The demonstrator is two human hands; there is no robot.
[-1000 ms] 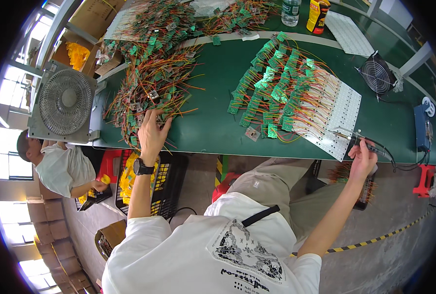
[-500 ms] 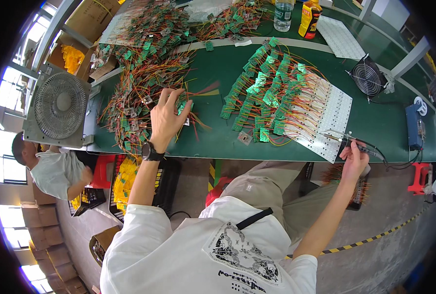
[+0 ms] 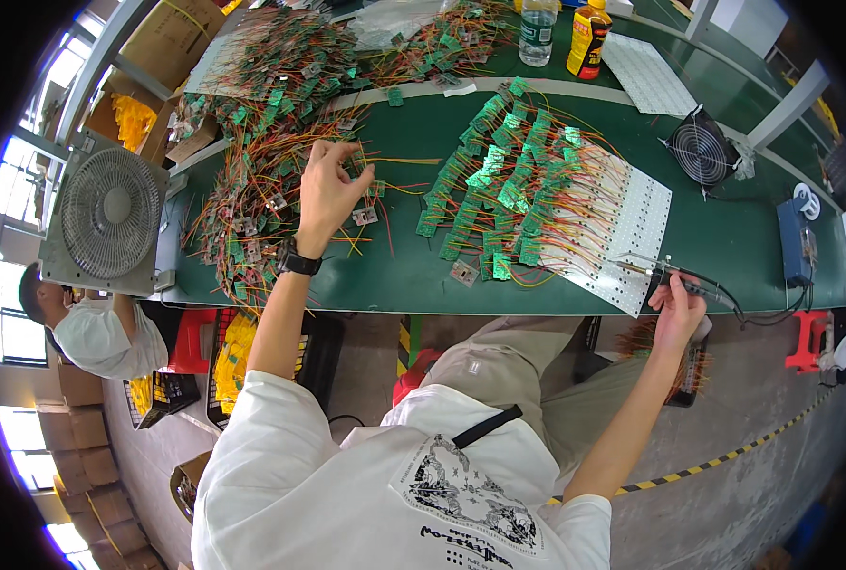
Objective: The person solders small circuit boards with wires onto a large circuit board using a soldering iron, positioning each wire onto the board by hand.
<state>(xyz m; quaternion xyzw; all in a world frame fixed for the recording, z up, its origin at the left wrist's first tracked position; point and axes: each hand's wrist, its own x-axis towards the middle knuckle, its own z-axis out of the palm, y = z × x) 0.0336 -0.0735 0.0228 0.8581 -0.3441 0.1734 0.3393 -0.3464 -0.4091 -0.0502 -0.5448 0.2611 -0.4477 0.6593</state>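
My left hand [image 3: 333, 190] is over the near edge of a heap of small circuit boards with red and yellow wires [image 3: 252, 190]. Its thumb and forefinger are curved and apart; a pair of orange wires [image 3: 404, 161] stretches rightward beside their tips. Fingers of my right hand [image 3: 678, 309] close round a soldering iron [image 3: 663, 276], with its cable trailing right. The iron's thin metal tip points left, over the lower part of a white perforated panel [image 3: 640, 214]. Rows of green boards [image 3: 487, 171] lie left of this panel, their wires running onto it.
Behind the rows stand a clear bottle [image 3: 537, 38] and a yellow drink bottle [image 3: 588, 40], near another white panel [image 3: 644, 74]. A small black fan [image 3: 701, 152] and blue box [image 3: 796, 242] are at right. A larger fan [image 3: 111, 218] stands left, near a seated person [image 3: 109, 332].
My left hand has risen slightly away from me, and its fingers have shifted off a green board. The blurred wires beside it now look sharp. My right hand keeps the iron at the panel.
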